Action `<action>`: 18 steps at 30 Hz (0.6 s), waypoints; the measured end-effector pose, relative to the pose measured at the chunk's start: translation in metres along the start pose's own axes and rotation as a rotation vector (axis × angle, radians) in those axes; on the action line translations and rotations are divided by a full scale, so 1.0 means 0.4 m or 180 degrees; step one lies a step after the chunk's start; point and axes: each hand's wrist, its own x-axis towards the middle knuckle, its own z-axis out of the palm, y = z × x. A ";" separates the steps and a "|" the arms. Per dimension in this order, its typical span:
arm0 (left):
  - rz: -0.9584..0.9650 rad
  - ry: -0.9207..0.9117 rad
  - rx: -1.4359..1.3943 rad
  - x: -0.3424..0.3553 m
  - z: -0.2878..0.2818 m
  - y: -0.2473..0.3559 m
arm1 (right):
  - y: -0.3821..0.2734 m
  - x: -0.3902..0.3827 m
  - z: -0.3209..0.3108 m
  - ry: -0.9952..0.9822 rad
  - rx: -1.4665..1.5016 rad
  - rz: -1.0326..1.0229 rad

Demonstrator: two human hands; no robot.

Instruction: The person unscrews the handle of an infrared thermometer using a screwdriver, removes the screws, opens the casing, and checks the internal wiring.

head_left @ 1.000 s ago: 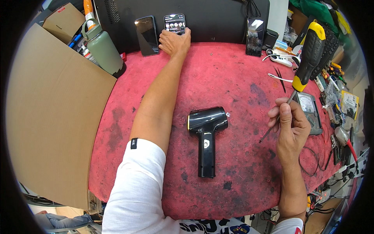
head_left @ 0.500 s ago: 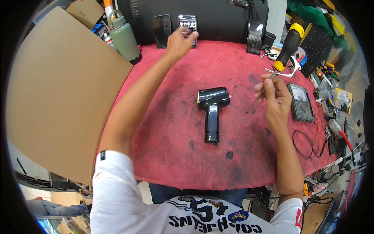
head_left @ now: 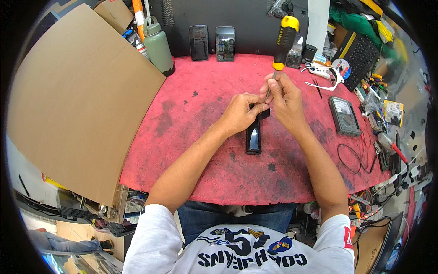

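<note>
My right hand (head_left: 287, 98) grips a screwdriver (head_left: 285, 43) by its metal shaft, the black and yellow handle pointing up. Close against it, my left hand (head_left: 242, 112) is closed, thumb and fingertips pinched together by the lower end of the shaft; anything between them is too small to make out. Beneath both hands lies a glossy black device shaped like a hair dryer (head_left: 253, 137). Its handle points toward me, while my hands cover most of its barrel.
Two phones (head_left: 199, 43) lean at the back, with a third behind the screwdriver. A green bottle (head_left: 159, 50) stands beside a large cardboard sheet (head_left: 82, 105) on the left. White-framed glasses (head_left: 335, 82), an analog multimeter (head_left: 344, 116) and cables fill the right of the red mat (head_left: 196, 178).
My left hand has left the phone at the back and come down to the device. My right hand has moved left with the screwdriver, over the device. The phone's lit screen has gone dark.
</note>
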 end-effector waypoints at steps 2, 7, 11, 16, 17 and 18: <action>0.0236 0.0073 0.0049 -0.007 0.008 -0.025 | 0.000 -0.006 0.009 -0.0031 -0.0023 0.0021; 0.0209 0.0102 -0.0001 -0.006 0.003 -0.007 | 0.017 -0.021 -0.009 -0.0108 -0.0534 -0.0109; 0.0171 0.0121 -0.0055 -0.007 0.013 -0.015 | -0.011 -0.011 -0.020 -0.0040 -0.0994 -0.0383; 0.0495 0.0404 0.0299 -0.013 0.022 -0.023 | -0.187 0.150 0.035 0.0962 0.0411 -0.0908; 0.0398 0.0356 0.0337 -0.012 0.023 -0.019 | -0.208 0.173 0.034 0.0772 0.0655 -0.0548; 0.0308 0.0319 0.0376 -0.010 0.020 -0.015 | -0.216 0.190 0.028 0.0574 0.0898 -0.0198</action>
